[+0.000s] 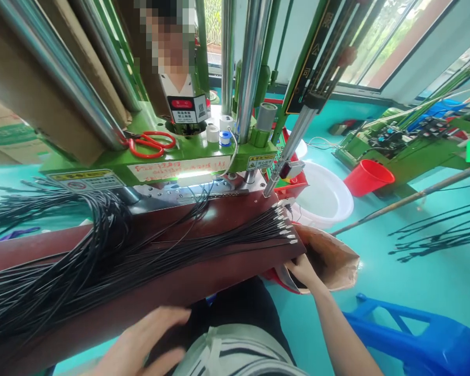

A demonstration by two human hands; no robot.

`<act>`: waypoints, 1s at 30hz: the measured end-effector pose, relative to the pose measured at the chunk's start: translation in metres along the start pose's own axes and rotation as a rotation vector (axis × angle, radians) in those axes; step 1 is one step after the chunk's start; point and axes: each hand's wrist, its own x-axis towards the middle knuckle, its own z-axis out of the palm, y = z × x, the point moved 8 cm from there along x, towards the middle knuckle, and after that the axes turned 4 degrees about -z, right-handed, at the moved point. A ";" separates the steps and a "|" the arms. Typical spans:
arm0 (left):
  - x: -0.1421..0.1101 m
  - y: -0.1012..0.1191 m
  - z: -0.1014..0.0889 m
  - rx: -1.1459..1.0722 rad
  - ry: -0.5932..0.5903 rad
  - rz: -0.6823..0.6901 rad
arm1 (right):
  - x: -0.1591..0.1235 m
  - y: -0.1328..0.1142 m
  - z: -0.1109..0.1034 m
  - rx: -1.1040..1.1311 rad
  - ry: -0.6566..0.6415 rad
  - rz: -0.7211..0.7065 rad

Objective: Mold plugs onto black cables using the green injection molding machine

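Observation:
My left hand (144, 337) hovers over my lap at the near edge of the brown table (235, 261), blurred, its fingers apart and holding nothing. To the right, my right hand (303, 270) reaches down by the table's corner into the mouth of a brown paper-lined bag (339, 261). Its fingertips are hidden there, so any grip does not show. A bundle of black cables (203, 240) lies across the table, their pale connector ends (288, 230) fanned near the right edge. A few thin cables run under the lit part of the green press (172, 156).
Red-handled scissors (152, 143) and small white rolls (212, 133) rest on the press. Looped cables (105, 219) pile up at left. Right of the table stand a white tub (325, 193), a red bucket (368, 177) and a blue stool (426, 334). A metal pole (407, 198) crosses the right side.

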 end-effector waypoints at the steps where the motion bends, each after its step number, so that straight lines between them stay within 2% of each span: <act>1: 0.019 0.030 0.004 0.057 -0.026 0.163 | 0.000 -0.002 -0.002 -0.027 -0.010 0.000; 3: 0.061 0.074 0.001 0.220 0.079 0.319 | 0.000 -0.005 -0.006 -0.079 -0.026 0.008; 5: 0.099 0.099 -0.001 0.386 0.171 0.325 | -0.002 -0.007 -0.011 -0.122 -0.032 0.005; 6: 0.115 0.107 0.001 0.461 0.155 0.328 | -0.004 -0.008 -0.013 -0.139 -0.033 -0.004; 8: 0.136 0.115 0.011 0.561 0.042 0.352 | -0.008 -0.010 -0.017 -0.166 -0.047 -0.028; 11: 0.148 0.115 0.020 0.592 -0.158 0.400 | -0.014 -0.016 -0.022 -0.178 -0.097 -0.048; 14: 0.154 0.110 0.010 0.458 -0.238 0.393 | -0.018 -0.027 -0.029 -0.168 -0.164 -0.052; 16: 0.158 0.107 -0.006 0.229 -0.236 0.344 | -0.019 -0.034 -0.036 -0.174 -0.208 -0.051; 19: 0.160 0.098 -0.032 -0.140 -0.213 0.196 | -0.019 -0.042 -0.051 -0.280 -0.236 -0.010; 22: 0.152 0.096 -0.047 -0.300 -0.206 0.115 | -0.019 -0.050 -0.075 -0.503 -0.137 0.126; 24: 0.145 0.100 -0.054 -0.306 -0.188 0.125 | -0.019 -0.067 -0.083 -0.512 -0.061 0.142; 26: 0.138 0.102 -0.058 -0.274 -0.163 0.138 | -0.016 -0.094 -0.069 -0.290 -0.085 0.046; 28: 0.131 0.102 -0.058 -0.226 -0.151 0.132 | -0.011 -0.124 -0.037 0.121 -0.215 -0.070; 30: 0.124 0.101 -0.051 -0.177 -0.161 0.126 | -0.005 -0.152 0.001 0.612 -0.383 -0.125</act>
